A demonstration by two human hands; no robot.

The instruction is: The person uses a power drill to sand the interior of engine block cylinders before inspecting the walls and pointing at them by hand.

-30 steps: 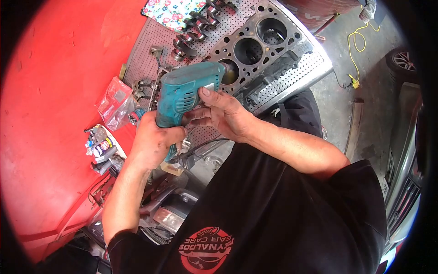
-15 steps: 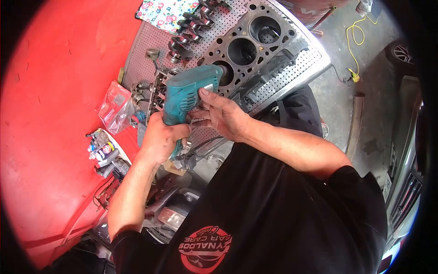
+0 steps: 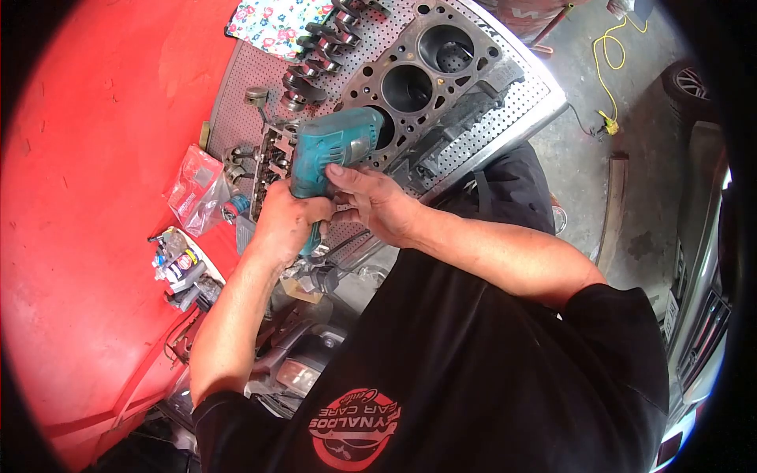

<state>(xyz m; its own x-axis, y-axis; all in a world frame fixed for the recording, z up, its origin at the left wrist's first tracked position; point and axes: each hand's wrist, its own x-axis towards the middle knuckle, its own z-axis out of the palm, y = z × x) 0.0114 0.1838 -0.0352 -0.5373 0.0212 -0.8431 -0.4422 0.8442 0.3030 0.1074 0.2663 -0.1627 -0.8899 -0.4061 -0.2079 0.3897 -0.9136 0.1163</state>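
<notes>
My left hand is wrapped round the handle of a teal power drill. Against the drill's side rests the thumb of my right hand, its fingers reaching the handle beneath, partly hidden. The drill's front end is over the nearest cylinder bore of an engine block, and whatever it carries inside the bore is hidden. A crankshaft lies beyond the drill on the perforated metal table. Left of the handle are a cylinder head and a piston.
A flowered cloth lies at the table's far edge. To the left are a red surface, a plastic bag and a tray of bottles. A yellow cord runs over the floor, with a car at the right.
The view has shifted slightly. Relative to the block, both hands and the drill have moved a little towards the nearest bore, and the drill's front end is now less visible.
</notes>
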